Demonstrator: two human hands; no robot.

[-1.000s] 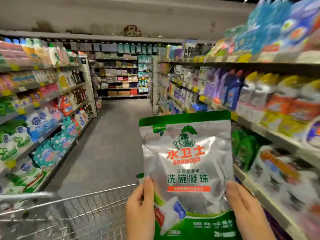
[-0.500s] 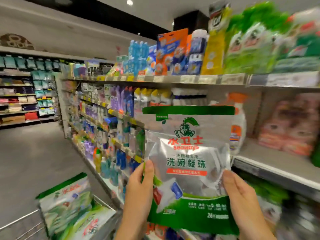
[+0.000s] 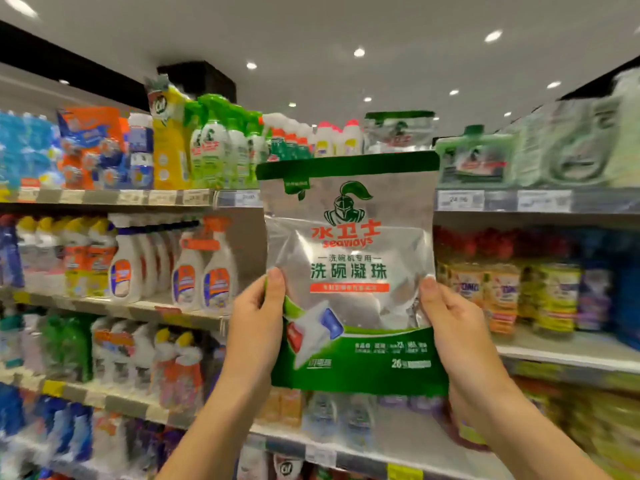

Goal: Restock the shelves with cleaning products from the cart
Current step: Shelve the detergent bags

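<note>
Stocked shelves [image 3: 536, 200] ran under ceiling spotlights [image 3: 359, 52]. The dishwasher-pod pouch [image 3: 349, 244] stood upright between left hand [image 3: 254, 327] and right hand [image 3: 457, 327], both gripping its lower edges.

Both hands, left hand [image 3: 254, 327] and right hand [image 3: 457, 336], hold a silver-green pouch [image 3: 349, 265] up facing the top shelf [image 3: 519, 199].
</note>
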